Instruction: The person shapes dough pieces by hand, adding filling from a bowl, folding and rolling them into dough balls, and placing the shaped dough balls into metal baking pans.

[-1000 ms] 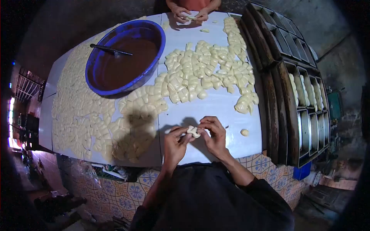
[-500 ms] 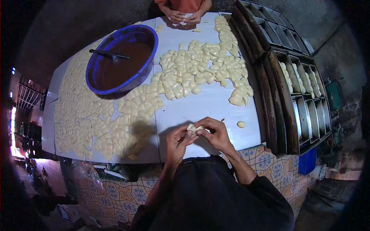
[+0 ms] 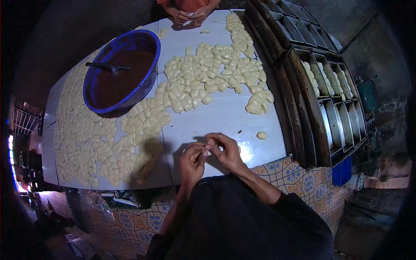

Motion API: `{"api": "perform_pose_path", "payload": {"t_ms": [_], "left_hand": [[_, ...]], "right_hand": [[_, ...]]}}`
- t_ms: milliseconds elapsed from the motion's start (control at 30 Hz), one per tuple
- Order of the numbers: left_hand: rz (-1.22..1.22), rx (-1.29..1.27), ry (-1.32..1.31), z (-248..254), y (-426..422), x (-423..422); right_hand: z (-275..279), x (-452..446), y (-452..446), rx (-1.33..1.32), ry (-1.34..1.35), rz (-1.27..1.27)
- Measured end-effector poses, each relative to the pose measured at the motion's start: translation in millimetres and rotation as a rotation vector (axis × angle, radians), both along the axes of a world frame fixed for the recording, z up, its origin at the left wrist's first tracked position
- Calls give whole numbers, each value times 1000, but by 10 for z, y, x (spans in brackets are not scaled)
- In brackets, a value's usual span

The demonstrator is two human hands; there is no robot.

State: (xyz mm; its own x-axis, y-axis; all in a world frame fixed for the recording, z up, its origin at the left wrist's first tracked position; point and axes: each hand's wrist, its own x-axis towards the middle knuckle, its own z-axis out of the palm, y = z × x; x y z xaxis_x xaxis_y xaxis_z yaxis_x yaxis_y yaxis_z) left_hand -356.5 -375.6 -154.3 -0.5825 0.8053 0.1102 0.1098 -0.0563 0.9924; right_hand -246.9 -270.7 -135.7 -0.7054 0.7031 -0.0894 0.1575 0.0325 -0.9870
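My left hand (image 3: 192, 164) and my right hand (image 3: 226, 154) meet over the near edge of the white table. Between their pinched fingertips is a small dough piece (image 3: 208, 152), mostly covered by the fingers. A single dough ball (image 3: 261, 135) sits to the right of my right hand. Beyond my hands, many pale dough pieces (image 3: 195, 89) are spread out, some touching or overlapping. A blue tub (image 3: 157, 65) of brown filling (image 3: 130, 82) stands among them at the left, with a dark-handled utensil (image 3: 102, 66) lying across the filling.
Stacked metal loaf tins (image 3: 327, 123) line the table's right side; some compartments hold rows of dough balls (image 3: 311, 78). Across the white table (image 3: 216, 121), another person's hands (image 3: 189, 16) work a small pale piece. Patterned floor tiles (image 3: 299, 177) show below the near edge.
The view has shifted, so the table and tub appear farther left. My fingers have closed further around the dough piece, which shows less than before.
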Motion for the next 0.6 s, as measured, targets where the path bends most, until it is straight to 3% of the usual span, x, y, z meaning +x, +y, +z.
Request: {"api": "perform_pose_path", "payload": {"t_ms": [67, 100, 133, 200, 233, 267, 333, 367, 433, 467, 500, 533, 600], "left_hand": [[-55, -18, -191, -60, -16, -71], [-69, 85, -95, -83, 3, -66], [-69, 89, -90, -10, 16, -54], [-73, 195, -421, 152, 14, -33], [-68, 345, -447, 148, 65, -48], [-2, 303, -348, 197, 86, -72], [105, 7, -88, 151, 138, -255], [107, 5, -89, 40, 163, -340], [16, -82, 195, -145, 319, -544], [23, -85, 192, -168, 380, -610], [-27, -121, 337, -119, 511, -671], [-76, -152, 486, -74, 669, -735], [-102, -107, 421, -187, 1013, -789]], "right_hand": [[-177, -48, 78, 110, 38, 3], [-406, -31, 199, -282, 144, 267], [-372, -40, 299, -605, -24, 484], [-241, -11, 315, -737, 45, 623], [-256, -70, 298, -346, 184, 521], [-417, -139, 303, -57, 163, 360], [-617, -287, 427, 135, 95, 178], [-622, -307, 534, 44, -101, 224], [-810, -416, 645, 62, 61, 143], [-821, -467, 683, 103, 117, 78], [-1001, -542, 856, -14, 77, -46], [-836, -673, 1019, 382, -94, -211], [-536, -942, 1220, 578, -311, -263]]}}
